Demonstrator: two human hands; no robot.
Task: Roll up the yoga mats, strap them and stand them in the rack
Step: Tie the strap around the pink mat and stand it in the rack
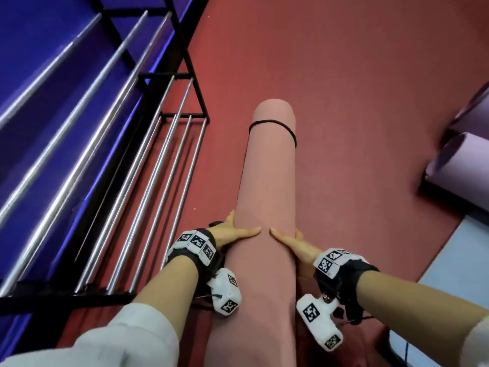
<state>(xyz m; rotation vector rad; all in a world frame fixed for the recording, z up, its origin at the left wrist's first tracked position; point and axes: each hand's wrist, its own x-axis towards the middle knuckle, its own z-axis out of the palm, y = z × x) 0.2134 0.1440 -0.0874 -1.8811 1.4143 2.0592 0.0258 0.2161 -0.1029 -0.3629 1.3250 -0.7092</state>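
Note:
A rolled pink yoga mat (pixel 264 181) reaches from the bottom of the view away from me over the red floor. A thin black strap (pixel 272 125) circles it near its far end. My left hand (pixel 232 233) grips the roll's left side, thumb laid across the top and fingers wrapped underneath. My right hand (pixel 291 242) grips the right side the same way, the two thumb tips almost meeting on top. The black rack (pixel 169 144) with its silver bars stands just to the left of the roll.
A rolled lilac mat (pixel 460 165) lies at the right edge, with another lilac piece (pixel 473 107) behind it. A light blue mat (pixel 449 263) lies flat at the lower right. A blue wall (pixel 39 75) backs the rack.

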